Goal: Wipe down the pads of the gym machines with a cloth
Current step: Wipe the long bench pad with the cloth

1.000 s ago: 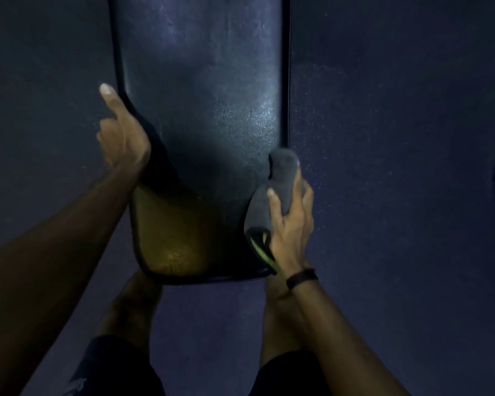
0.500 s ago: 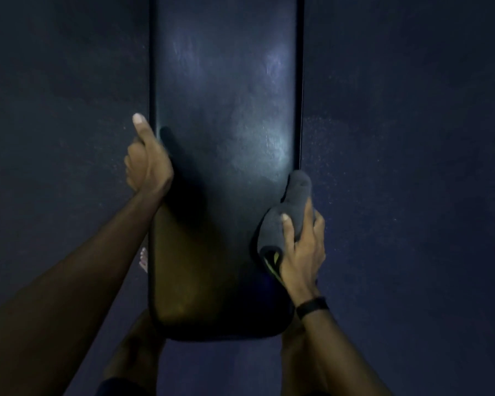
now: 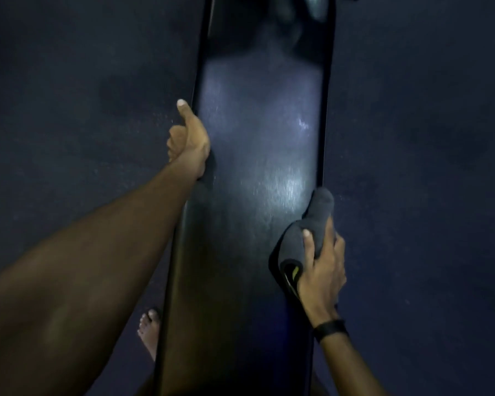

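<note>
right hand (image 3: 322,270) clutching grey cloth (image 3: 306,232) at bench pad (image 3: 255,195) right edge, thumb over cloth | left hand (image 3: 189,141) gripping pad's left edge, thumb extended

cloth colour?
Dark grey cloth with a yellow-green mark near its lower edge; head view, the only one.

Grey cloth (image 3: 309,235), black pad (image 3: 255,195)

Head camera, looking steeply down
I see one close view along the pad (image 3: 257,195), floor (image 3: 412,138) either side
</note>
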